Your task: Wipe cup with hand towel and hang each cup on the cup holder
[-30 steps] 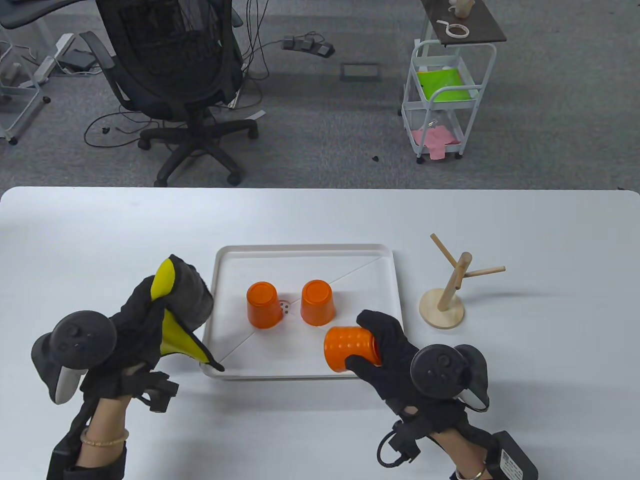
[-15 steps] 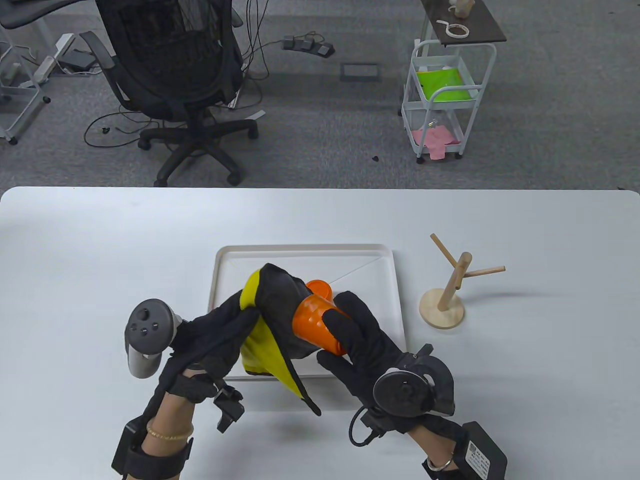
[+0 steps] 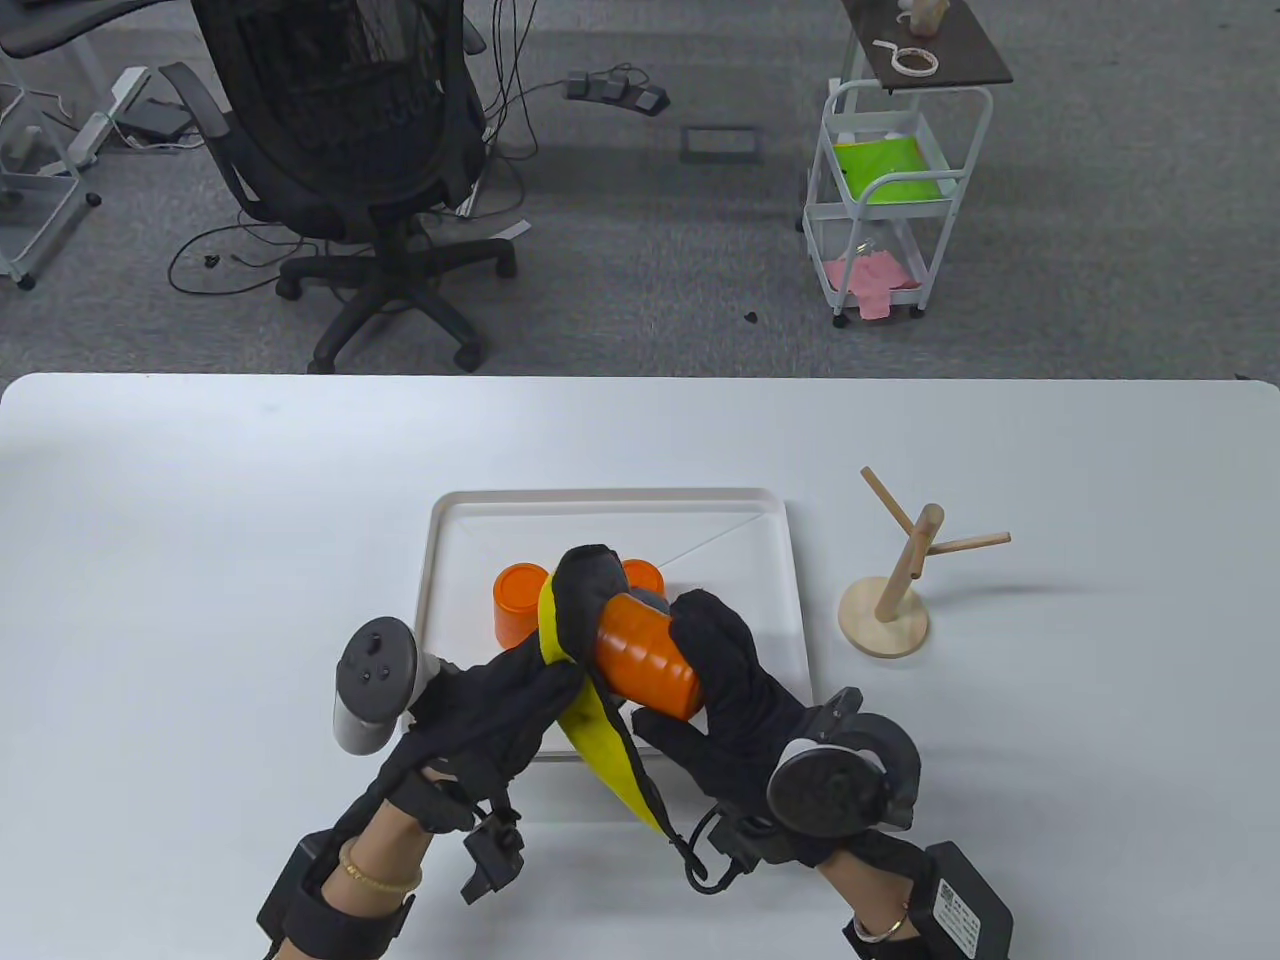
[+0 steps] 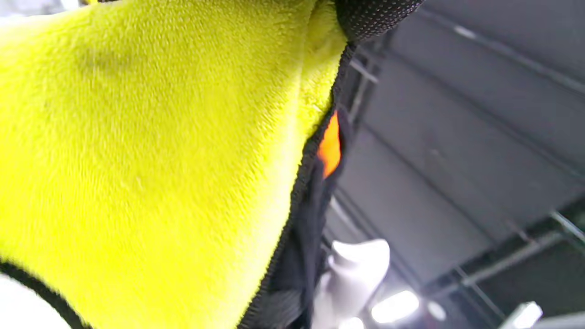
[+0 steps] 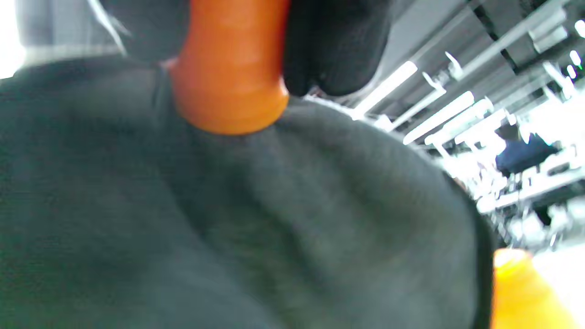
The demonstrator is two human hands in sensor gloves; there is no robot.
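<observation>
Setting: an office floor of grey carpet, with a black mesh swivel chair (image 3: 350,170) and a white wire trolley (image 3: 885,200) beyond a broad white table (image 3: 200,500)
Centre of the table: a shallow white plastic tray (image 3: 770,560), where two ribbed orange plastic cups wait upside down, the left cup (image 3: 518,600) in plain sight, the other cup (image 3: 640,575) mostly hidden behind the hands
Right hand: the gloved right hand (image 3: 735,690) curls fingers and thumb round a third orange cup (image 3: 648,660), held on its side above the tray's near half, apparently so that one end faces the cloth
Left hand: the gloved left hand (image 3: 490,710) is wrapped in a hand towel (image 3: 600,730), yellow plush on one face, dark grey on the other; its covered fingers close over the far end of the held cup, a loose corner hanging toward the table
Close views: the right wrist view shows grey towel pressed against the cup's end; the left wrist view is nearly all yellow pile, with a sliver of orange
Step, by judgement: wiping of the first cup, one hand steadying, the other rubbing
Destination: a pale wooden cup holder (image 3: 895,590) with slanting pegs stands bare just right of the tray, within the right hand's reach
</observation>
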